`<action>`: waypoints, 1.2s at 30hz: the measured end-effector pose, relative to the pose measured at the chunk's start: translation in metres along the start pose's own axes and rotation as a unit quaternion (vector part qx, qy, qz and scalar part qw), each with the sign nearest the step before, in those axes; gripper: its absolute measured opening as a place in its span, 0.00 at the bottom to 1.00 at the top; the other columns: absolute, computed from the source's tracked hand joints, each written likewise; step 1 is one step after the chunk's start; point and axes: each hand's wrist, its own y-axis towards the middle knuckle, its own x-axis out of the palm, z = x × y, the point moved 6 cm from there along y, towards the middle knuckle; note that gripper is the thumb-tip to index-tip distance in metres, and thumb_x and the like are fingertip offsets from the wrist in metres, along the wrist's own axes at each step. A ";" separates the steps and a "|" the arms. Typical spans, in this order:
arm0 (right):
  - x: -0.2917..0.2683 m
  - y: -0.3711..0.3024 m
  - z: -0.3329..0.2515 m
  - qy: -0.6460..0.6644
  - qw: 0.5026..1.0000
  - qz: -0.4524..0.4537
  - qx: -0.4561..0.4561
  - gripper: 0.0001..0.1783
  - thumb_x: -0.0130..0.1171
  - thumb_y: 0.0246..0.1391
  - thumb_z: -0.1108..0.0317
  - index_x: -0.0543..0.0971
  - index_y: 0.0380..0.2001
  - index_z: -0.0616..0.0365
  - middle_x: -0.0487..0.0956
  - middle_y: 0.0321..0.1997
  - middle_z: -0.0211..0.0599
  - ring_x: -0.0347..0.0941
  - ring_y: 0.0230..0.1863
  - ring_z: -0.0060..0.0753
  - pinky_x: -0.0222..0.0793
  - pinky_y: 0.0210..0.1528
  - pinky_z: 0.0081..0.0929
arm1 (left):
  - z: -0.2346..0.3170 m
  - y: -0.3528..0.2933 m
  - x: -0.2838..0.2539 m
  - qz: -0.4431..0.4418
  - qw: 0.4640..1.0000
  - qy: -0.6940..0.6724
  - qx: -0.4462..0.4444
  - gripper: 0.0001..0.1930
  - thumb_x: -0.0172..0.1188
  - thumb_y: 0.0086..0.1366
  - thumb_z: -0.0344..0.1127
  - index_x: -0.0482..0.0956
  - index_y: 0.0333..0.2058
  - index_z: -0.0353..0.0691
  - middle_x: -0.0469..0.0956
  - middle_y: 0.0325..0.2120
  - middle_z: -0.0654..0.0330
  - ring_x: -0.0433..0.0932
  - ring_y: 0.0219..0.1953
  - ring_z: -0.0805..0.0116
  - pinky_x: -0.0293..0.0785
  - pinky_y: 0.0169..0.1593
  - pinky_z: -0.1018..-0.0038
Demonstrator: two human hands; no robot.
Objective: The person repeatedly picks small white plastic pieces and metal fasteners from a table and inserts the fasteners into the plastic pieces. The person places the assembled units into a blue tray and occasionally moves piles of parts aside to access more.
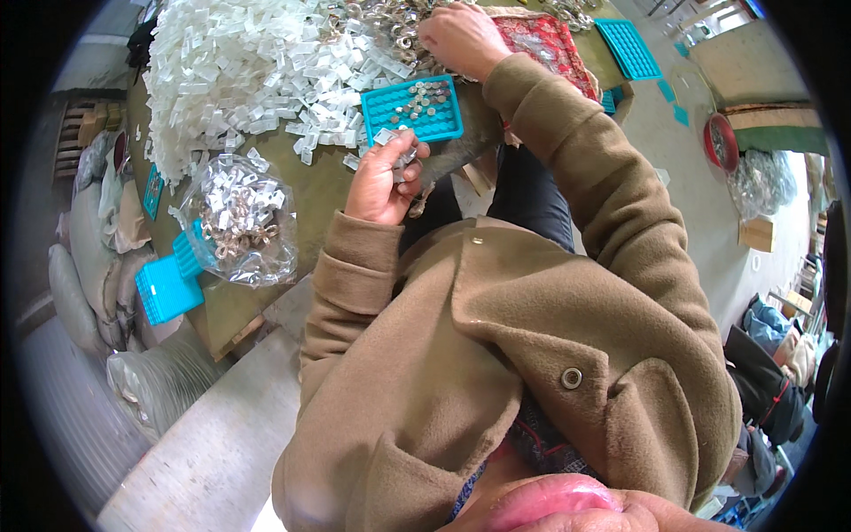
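My left hand (383,182) is closed around a few small clear plastic pieces (404,161), held just off the near edge of a blue tray. That tray (379,116) has rows of dimples, and small shiny round pieces (428,96) lie in part of it. Farther off, my right hand (465,40) reaches into a pile of brownish ring-shaped pieces (405,35), its fingers bent down among them. What those fingertips grip is too small to make out. Left of the tray spreads a large heap of clear plastic pieces (239,71).
A red patterned cloth (542,49) lies beside my right forearm, with another blue tray (628,49) beyond. At the left, a clear bag (239,217) holds plastic pieces and brownish rings. Stacked blue trays (168,291) sit at the table's corner. A red basin (720,144) stands right.
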 end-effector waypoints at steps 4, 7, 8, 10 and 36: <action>0.015 -0.002 -0.009 -0.092 0.996 0.015 0.005 0.05 0.61 0.49 0.64 0.83 0.28 0.48 0.79 0.37 0.32 0.74 0.47 0.39 0.66 0.51 0.40 | 0.000 -0.002 -0.003 -0.012 1.000 -0.012 0.005 0.06 0.57 0.69 0.37 0.73 0.37 0.42 0.76 0.31 0.61 0.65 0.20 0.82 0.59 0.18 0.87; 0.021 -0.003 -0.010 -0.097 0.995 0.010 0.013 0.07 0.62 0.48 0.65 0.83 0.33 0.44 0.77 0.38 0.28 0.71 0.49 0.34 0.61 0.55 0.37 | 0.001 -0.002 -0.009 -0.003 1.000 -0.017 0.001 0.05 0.57 0.69 0.36 0.73 0.36 0.43 0.76 0.31 0.61 0.65 0.20 0.82 0.59 0.19 0.86; 0.019 -0.003 -0.010 -0.100 0.995 0.022 0.006 0.08 0.62 0.49 0.64 0.83 0.34 0.44 0.77 0.38 0.28 0.71 0.48 0.35 0.61 0.54 0.37 | 0.002 -0.002 -0.009 -0.011 1.000 -0.018 0.005 0.06 0.57 0.69 0.37 0.73 0.36 0.43 0.76 0.31 0.61 0.65 0.20 0.82 0.59 0.19 0.86; 0.018 -0.003 -0.009 -0.085 0.996 0.030 -0.001 0.07 0.61 0.50 0.64 0.82 0.34 0.44 0.77 0.37 0.28 0.72 0.47 0.35 0.62 0.54 0.37 | 0.002 -0.001 -0.011 -0.013 1.000 -0.019 0.013 0.06 0.58 0.69 0.37 0.73 0.36 0.43 0.76 0.31 0.61 0.65 0.20 0.82 0.59 0.19 0.86; -0.004 -0.010 -0.049 0.628 0.768 -0.085 0.089 0.05 0.60 0.58 0.70 0.80 0.34 0.61 0.78 0.28 0.26 0.74 0.31 0.18 0.71 0.33 0.20 | 0.035 0.029 -0.018 -0.070 0.980 -0.182 0.028 0.17 0.53 0.72 0.40 0.72 0.55 0.38 0.79 0.44 0.64 0.66 0.23 0.82 0.60 0.23 0.86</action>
